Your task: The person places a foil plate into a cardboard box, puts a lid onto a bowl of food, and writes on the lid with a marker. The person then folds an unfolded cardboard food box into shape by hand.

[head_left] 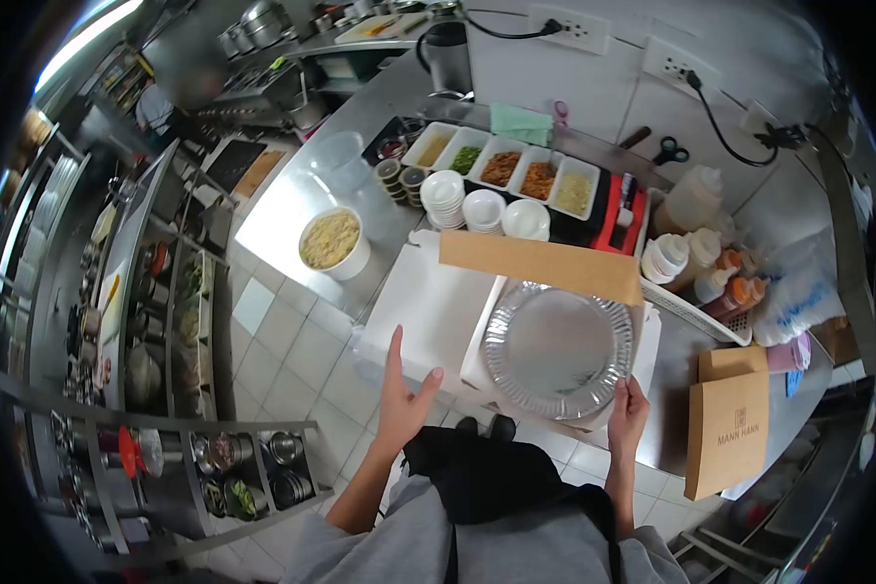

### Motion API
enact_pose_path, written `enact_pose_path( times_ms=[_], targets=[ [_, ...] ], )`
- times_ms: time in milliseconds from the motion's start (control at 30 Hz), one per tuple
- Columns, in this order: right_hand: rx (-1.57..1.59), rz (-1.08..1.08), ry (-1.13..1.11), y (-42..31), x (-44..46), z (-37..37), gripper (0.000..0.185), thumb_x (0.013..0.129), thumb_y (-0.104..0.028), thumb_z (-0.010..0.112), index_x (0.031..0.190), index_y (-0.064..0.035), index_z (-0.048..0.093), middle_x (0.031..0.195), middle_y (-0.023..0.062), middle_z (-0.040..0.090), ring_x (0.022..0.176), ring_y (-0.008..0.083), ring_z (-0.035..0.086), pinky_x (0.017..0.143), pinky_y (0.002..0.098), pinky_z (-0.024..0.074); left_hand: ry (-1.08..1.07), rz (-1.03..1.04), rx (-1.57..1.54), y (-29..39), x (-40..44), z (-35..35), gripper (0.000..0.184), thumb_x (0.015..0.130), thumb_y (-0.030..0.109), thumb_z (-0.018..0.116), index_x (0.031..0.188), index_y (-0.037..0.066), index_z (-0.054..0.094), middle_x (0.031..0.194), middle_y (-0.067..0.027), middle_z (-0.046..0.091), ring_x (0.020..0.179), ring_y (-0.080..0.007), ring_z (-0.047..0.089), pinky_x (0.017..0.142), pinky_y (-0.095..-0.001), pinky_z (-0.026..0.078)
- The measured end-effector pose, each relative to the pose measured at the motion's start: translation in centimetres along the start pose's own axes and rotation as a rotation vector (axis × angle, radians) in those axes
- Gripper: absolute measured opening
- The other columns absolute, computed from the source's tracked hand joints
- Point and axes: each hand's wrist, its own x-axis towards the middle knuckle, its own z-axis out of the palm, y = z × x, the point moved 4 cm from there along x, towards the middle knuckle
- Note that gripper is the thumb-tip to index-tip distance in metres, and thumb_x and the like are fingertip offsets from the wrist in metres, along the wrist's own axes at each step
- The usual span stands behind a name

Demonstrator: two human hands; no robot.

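Observation:
A round foil pan (558, 348) with a crimped rim sits over the right part of a white cardboard box (428, 302). My right hand (630, 414) pinches the pan's rim at its lower right. My left hand (409, 401) is held in front of the box's left part, fingers stretched and thumb apart, with nothing in it. Behind the pan rises a brown cardboard flap (540, 267). Whether the pan rests fully on the box cannot be made out.
Left of the box stands a tub of yellowish food (331, 241). White bowls (443, 195) and filled trays (501, 168) line the back. On the right are a basket of squeeze bottles (696, 263) and a brown carton (735, 428). A shelf of containers (238, 472) stands lower left.

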Motion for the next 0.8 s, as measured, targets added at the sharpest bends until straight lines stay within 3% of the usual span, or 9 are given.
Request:
enact_pose_path(
  times_ms=[100, 200, 333, 433, 467, 567, 633, 733, 800],
  targets=[
    [0.062, 0.013, -0.051, -1.5, -0.3, 0.6, 0.024, 0.094, -0.017, 0.047, 0.093, 0.0036, 0.059, 0.067, -0.0055, 0.047, 0.063, 0.0035, 0.037, 0.054, 0.0195, 0.0291, -0.094, -0.529, -0.602, -2.8, -2.6, 0.9, 0.077, 0.087, 0.012, 0.056, 0.144, 0.012, 0.004, 0.134, -0.0209, 0.034, 0.115, -0.0198, 0.044, 0.093, -0.0330, 0.039],
    [0.102, -0.021, -0.074, -3.7, 0.0, 3.1, 0.023, 0.094, -0.016, 0.048, 0.097, 0.0032, 0.060, 0.068, -0.0069, 0.047, 0.063, 0.0019, 0.035, 0.054, 0.0177, 0.0258, -0.170, -0.434, -0.794, -0.7, -1.3, 1.8, 0.078, 0.088, 0.007, 0.052, 0.144, 0.012, -0.002, 0.132, -0.0180, 0.036, 0.098, -0.0130, 0.050, 0.078, -0.0241, 0.044],
    [0.138, -0.020, -0.151, -7.7, 0.4, 7.5, 0.026, 0.093, -0.015, 0.048, 0.108, 0.0042, 0.058, 0.074, -0.0051, 0.052, 0.065, 0.0022, 0.038, 0.057, 0.0159, 0.0292, 0.023, -0.167, -0.474, -0.4, 2.6, -1.4, 0.075, 0.086, 0.002, 0.050, 0.145, 0.017, 0.007, 0.121, -0.0058, 0.046, 0.067, -0.0035, 0.039, 0.057, -0.0172, 0.035],
    [0.171, -0.135, -0.253, -12.2, 1.6, 13.4, 0.048, 0.089, -0.016, 0.055, 0.131, 0.0015, 0.040, 0.100, 0.0031, 0.056, 0.080, 0.0054, 0.045, 0.065, 0.0166, 0.0350, 0.087, -0.106, -0.426, -0.5, 8.5, -6.7, 0.067, 0.083, -0.002, 0.042, 0.143, 0.013, 0.019, 0.122, -0.0037, 0.045, 0.088, -0.0093, 0.048, 0.072, -0.0208, 0.042],
    [0.188, -0.273, -0.211, -14.3, 2.0, 15.6, 0.061, 0.087, -0.019, 0.060, 0.136, -0.0012, 0.030, 0.117, 0.0081, 0.047, 0.093, 0.0108, 0.046, 0.074, 0.0202, 0.0370, 0.096, -0.197, -0.552, -1.4, 10.5, -8.7, 0.065, 0.081, -0.003, 0.044, 0.141, 0.015, 0.026, 0.113, -0.0015, 0.051, 0.068, -0.0029, 0.041, 0.058, -0.0172, 0.037],
    [0.090, -0.766, 0.015, -21.0, 4.4, 21.2, 0.098, 0.074, -0.026, 0.074, 0.143, -0.0072, 0.008, 0.144, 0.0163, 0.024, 0.113, 0.0238, 0.044, 0.088, 0.0292, 0.0401, 0.108, -0.143, -0.520, -2.0, 17.7, -15.6, 0.058, 0.082, 0.000, 0.043, 0.138, 0.013, 0.033, 0.109, -0.0014, 0.053, 0.068, -0.0038, 0.043, 0.059, -0.0167, 0.038],
    [-0.006, -1.030, 0.186, -26.7, 5.7, 24.7, 0.106, 0.065, -0.028, 0.080, 0.143, -0.0068, 0.011, 0.141, 0.0174, 0.029, 0.113, 0.0260, 0.046, 0.091, 0.0331, 0.0399, 0.149, -0.098, -0.688, -3.4, 22.4, -19.3, 0.054, 0.083, 0.002, 0.043, 0.135, 0.012, 0.037, 0.101, 0.0000, 0.054, 0.068, -0.0029, 0.044, 0.057, -0.0164, 0.038],
    [-0.116, -1.040, 0.030, -32.2, 8.5, 32.2, 0.099, 0.062, -0.022, 0.082, 0.140, -0.0067, 0.022, 0.141, 0.0193, 0.028, 0.117, 0.0275, 0.044, 0.091, 0.0379, 0.0402, 0.070, -0.013, -0.732, -5.7, 29.6, -24.6, 0.049, 0.084, 0.005, 0.042, 0.133, 0.012, 0.040, 0.097, 0.0005, 0.056, 0.069, -0.0023, 0.046, 0.055, -0.0169, 0.038],
    [-0.037, -1.054, -0.018, -34.5, 11.0, 37.8, 0.089, 0.064, -0.020, 0.081, 0.136, -0.0065, 0.031, 0.133, 0.0135, 0.041, 0.112, 0.0242, 0.048, 0.092, 0.0357, 0.0394, 0.033, 0.029, -0.706, -7.6, 34.0, -28.1, 0.047, 0.087, 0.011, 0.044, 0.133, 0.012, 0.038, 0.100, -0.0002, 0.055, 0.071, -0.0032, 0.048, 0.055, -0.0182, 0.039]
  ],
)
